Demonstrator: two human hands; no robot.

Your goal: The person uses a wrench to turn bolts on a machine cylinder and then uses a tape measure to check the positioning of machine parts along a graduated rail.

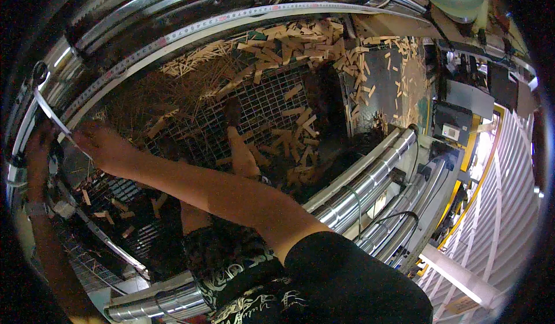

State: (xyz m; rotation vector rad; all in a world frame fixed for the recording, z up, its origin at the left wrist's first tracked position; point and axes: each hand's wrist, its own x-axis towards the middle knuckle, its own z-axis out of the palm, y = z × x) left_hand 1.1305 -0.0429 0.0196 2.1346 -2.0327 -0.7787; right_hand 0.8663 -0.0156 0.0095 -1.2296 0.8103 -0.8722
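Note:
At the far left, my right hand (93, 140) is closed at a slim, pale metal bar (53, 113), which slants past its fingers. The bar's upper end meets a dark ring (39, 72) beside a shiny pipe (60, 58). My right forearm crosses the middle of the view. Just left of it, my left hand (40, 142) reaches up close to the same pipe; deep shadow hides its fingers. A yellowish measuring tape (165, 39) lies along the curved rail above both hands.
Thin wood pieces (295, 46) lie scattered over a metal grid floor (266, 101), around my legs. Polished chrome rods (370, 179) stand at the right and cross the lower left. Beyond are a grey control box (454, 127) and a white ribbed shutter (491, 220).

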